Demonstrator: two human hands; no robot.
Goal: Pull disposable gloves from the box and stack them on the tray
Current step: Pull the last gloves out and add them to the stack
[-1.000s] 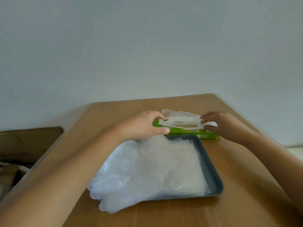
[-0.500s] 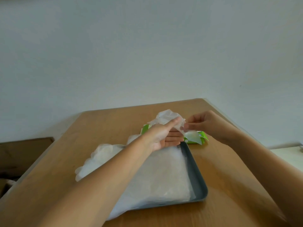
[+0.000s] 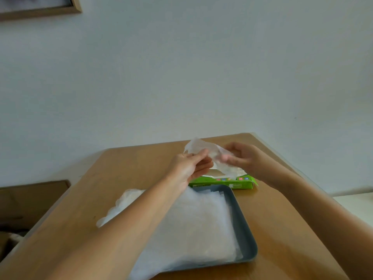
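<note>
Glove [image 3: 202, 146] stretches sideways above the box [image 3: 222, 184], pinched at either end by left hand [image 3: 189, 168] and right hand [image 3: 249, 161].

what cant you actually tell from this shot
Head view only.
Gloves left in the box: its opening is mostly behind the pulled glove and left hand.
Number in the stack on the tray: clear layers blend, and the left forearm covers part.
Right hand grip: fingers blurred by motion.
Wall frame: cut off by the top-left edge.
</note>
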